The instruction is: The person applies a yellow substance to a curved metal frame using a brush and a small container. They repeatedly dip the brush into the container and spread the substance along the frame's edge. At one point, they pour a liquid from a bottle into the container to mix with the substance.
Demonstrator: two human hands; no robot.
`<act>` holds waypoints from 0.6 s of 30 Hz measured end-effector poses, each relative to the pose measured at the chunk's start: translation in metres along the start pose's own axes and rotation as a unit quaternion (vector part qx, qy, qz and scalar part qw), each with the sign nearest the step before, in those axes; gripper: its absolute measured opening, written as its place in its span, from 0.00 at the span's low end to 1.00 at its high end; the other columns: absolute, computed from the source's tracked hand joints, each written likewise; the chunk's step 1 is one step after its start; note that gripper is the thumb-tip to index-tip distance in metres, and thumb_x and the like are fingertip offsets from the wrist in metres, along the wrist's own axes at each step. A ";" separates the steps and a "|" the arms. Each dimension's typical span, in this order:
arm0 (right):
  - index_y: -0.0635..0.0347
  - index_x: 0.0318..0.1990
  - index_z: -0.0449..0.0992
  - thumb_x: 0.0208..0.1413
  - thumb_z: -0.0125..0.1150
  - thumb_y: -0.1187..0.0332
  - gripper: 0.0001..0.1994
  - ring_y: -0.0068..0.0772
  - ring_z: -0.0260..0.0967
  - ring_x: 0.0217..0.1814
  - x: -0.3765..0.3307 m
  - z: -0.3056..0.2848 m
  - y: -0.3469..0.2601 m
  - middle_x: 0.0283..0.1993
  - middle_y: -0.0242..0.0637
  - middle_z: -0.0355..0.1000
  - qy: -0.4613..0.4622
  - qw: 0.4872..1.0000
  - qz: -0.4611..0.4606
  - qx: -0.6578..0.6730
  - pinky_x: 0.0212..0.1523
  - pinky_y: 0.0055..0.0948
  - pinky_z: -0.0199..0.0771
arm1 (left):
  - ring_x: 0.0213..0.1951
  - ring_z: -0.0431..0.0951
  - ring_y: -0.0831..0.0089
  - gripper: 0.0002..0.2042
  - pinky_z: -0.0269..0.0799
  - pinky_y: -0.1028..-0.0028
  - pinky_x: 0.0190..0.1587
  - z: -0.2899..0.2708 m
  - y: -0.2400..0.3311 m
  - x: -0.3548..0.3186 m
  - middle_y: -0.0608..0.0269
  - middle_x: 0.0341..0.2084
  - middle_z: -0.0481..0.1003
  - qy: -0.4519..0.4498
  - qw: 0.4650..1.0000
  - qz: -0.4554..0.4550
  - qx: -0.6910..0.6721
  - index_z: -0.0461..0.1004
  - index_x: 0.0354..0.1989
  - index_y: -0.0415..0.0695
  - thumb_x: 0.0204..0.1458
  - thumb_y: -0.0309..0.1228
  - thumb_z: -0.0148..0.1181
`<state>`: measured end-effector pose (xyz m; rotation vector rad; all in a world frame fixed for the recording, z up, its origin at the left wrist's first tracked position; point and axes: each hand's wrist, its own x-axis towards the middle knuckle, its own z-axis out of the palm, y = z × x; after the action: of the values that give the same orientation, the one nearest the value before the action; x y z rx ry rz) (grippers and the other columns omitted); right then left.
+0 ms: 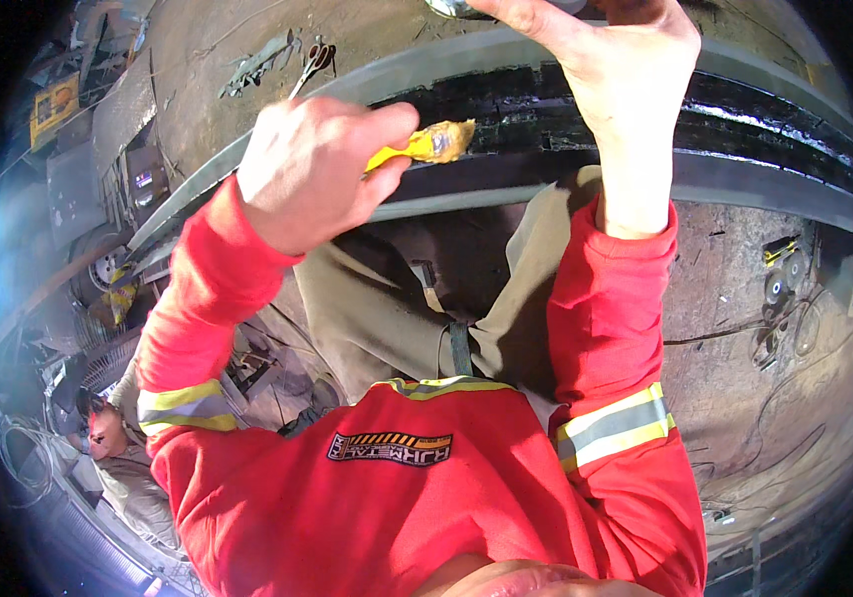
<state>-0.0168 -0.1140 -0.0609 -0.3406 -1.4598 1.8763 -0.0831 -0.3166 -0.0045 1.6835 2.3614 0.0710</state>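
Left hand (pixel 312 174) fisted around yellow-handled brush (pixel 426 145), long axis roughly level, bristles pointing right, at the near edge of the black-coated steel beam (pixel 745 124). Right hand (pixel 621 70) grips something at the beam's far edge; cannot tell what. Open floor (pixel 735 328) lies below-right.

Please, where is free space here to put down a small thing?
Bare floor lies right of the right hand, between the black-coated beam and the grinding discs. Left of the left hand, scrap crowds everything.

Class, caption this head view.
Left hand brushes black coating onto a steel beam with a yellow brush.
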 end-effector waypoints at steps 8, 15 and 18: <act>0.76 0.47 0.71 0.29 0.83 0.70 0.35 0.27 0.74 0.42 0.003 0.002 0.022 0.41 0.43 0.76 0.009 0.998 -0.043 -0.035 0.46 0.25 0.74 | 0.21 0.76 0.57 0.09 0.70 0.68 0.23 0.068 0.040 -0.062 0.56 0.19 0.73 0.066 0.978 -0.197 -0.020 0.69 0.27 0.44 0.45 0.27 0.67; 0.75 0.46 0.72 0.29 0.83 0.71 0.34 0.27 0.74 0.42 -0.003 0.011 0.000 0.41 0.42 0.76 -0.006 0.999 -0.003 -0.036 0.46 0.26 0.73 | 0.21 0.75 0.59 0.08 0.69 0.66 0.22 0.053 0.042 -0.057 0.59 0.19 0.72 0.140 0.974 -0.177 -0.031 0.71 0.27 0.45 0.45 0.28 0.66; 0.75 0.47 0.72 0.29 0.83 0.71 0.34 0.27 0.74 0.42 -0.006 0.014 0.007 0.41 0.42 0.76 -0.017 0.997 -0.019 -0.069 0.46 0.26 0.73 | 0.20 0.74 0.57 0.09 0.69 0.65 0.22 0.070 0.048 -0.063 0.59 0.18 0.71 0.082 0.979 -0.185 -0.008 0.68 0.26 0.46 0.45 0.30 0.66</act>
<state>-0.0239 -0.1286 -0.0642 -0.3440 -1.6117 1.7635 -0.0038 -0.3663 -0.0530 1.2462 2.7472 0.1671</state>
